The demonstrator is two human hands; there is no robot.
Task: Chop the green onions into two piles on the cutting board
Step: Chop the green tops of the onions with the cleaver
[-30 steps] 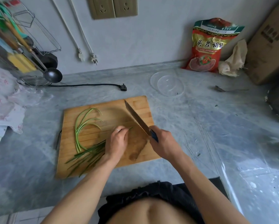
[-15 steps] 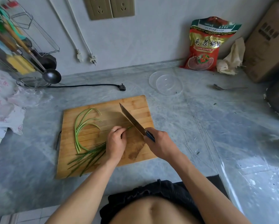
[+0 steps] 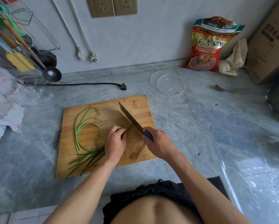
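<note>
I judge chopping barely begun: my left hand (image 3: 115,141) pinches the green onions (image 3: 88,156) mid-frame on the cutting board (image 3: 140,110), my right hand (image 3: 158,143) grips the knife (image 3: 130,118), no piles visible.

I count one cutting board (image 3: 140,109) on the surface (image 3: 192,126), and one knife (image 3: 130,119). My two hands are at centre frame: the left hand (image 3: 115,143) and the right hand (image 3: 158,143). The green onions fall in two groups: curved stalks (image 3: 80,125) at the board's left, four as best I can tell, and a straight bundle (image 3: 87,160) lower left, too overlapped to count. Upper right sit one glass lid (image 3: 167,82), one spoon (image 3: 229,89), one red bag (image 3: 208,46), one cardboard box (image 3: 268,46). Two wall sockets (image 3: 113,5) at top, two hanging plugs (image 3: 87,56), one black plug (image 3: 123,86).
</note>
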